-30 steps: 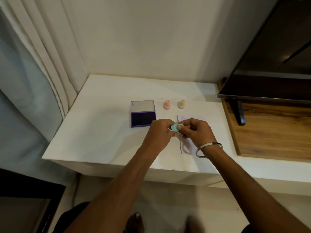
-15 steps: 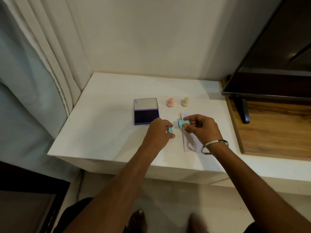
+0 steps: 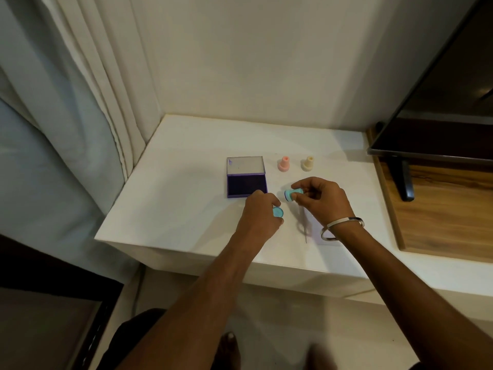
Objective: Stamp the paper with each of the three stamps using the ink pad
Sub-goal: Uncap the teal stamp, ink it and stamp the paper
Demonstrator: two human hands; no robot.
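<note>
My right hand (image 3: 324, 201) grips a teal stamp (image 3: 291, 194) on its side, its stamping face turned left toward the ink pad. My left hand (image 3: 258, 214) pinches the stamp's round teal cap (image 3: 358, 211) just off the table. The purple ink pad (image 3: 246, 183) lies open, its clear lid tipped back, right behind my left hand. A pink stamp (image 3: 283, 164) and a cream stamp (image 3: 307, 163) stand upright behind my hands. The white paper (image 3: 312, 231) lies under my right wrist, mostly hidden.
A white counter (image 3: 173, 198) holds everything; its front edge runs below my wrists. A curtain (image 3: 88, 102) hangs at left. A dark TV screen (image 3: 437, 102) on a stand sits over a wooden surface (image 3: 440, 209) at right.
My hands have pulled apart: the cap came off the teal stamp and went left with my left hand. My right hand kept the stamp body and lifted it slightly.
</note>
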